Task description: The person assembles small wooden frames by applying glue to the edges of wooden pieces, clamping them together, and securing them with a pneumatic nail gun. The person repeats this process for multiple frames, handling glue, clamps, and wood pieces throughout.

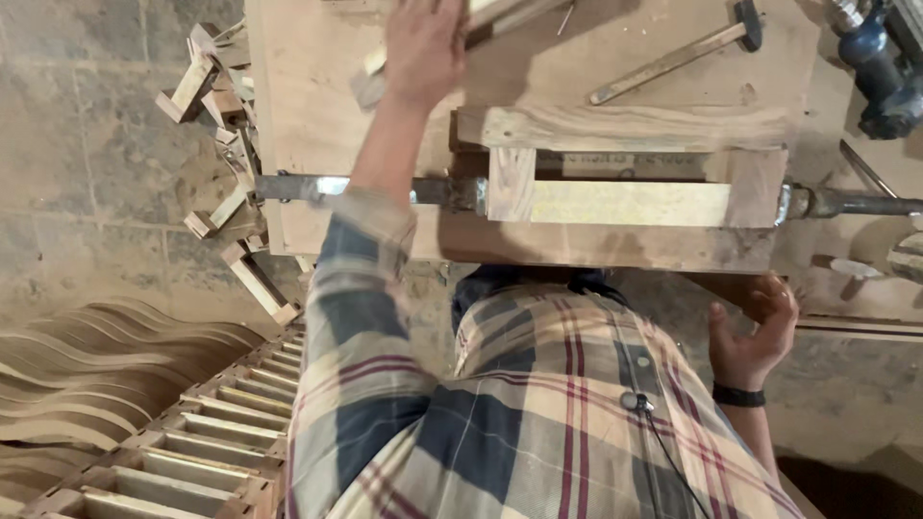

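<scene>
nearest the camera is the person's plaid shirt (pixel 538 404), soft woven cloth in cream, blue-grey and thin red lines, with a small clip microphone and its dark cord hanging on the front. beyond it sits the workbench (pixel 317 106), a pale, flat board with scuffed, dusty grain.

the left hand (pixel 423 43) reaches far across the bench, palm down, fingers spread and laid on a long pale wood strip (pixel 500 14) at the far edge; the fingers lie over it rather than curled round, so whether it is truly gripped cannot be told. the strip runs out to the right from under the hand.

the right hand (pixel 755 332) hangs below the near edge of the bench, fingers loosely curled and apart, holding nothing, a dark band at the wrist. just above it, on the bench, lies a rectangular wooden frame (pixel 625 173) of rough, square-cut pale bars, pressed end to end in a long metal bar clamp (pixel 385 189), grey and worn. the frame is near the right hand but not touched, and well short of the left hand.

a hammer (pixel 673 58) with a wooden handle lies slanted beyond the frame. left of the bench is a heap of small offcut blocks (pixel 226 144), and lower left a stack of curved thin wooden slats (pixel 87 365) beside ladder-like frames (pixel 212 432).
</scene>
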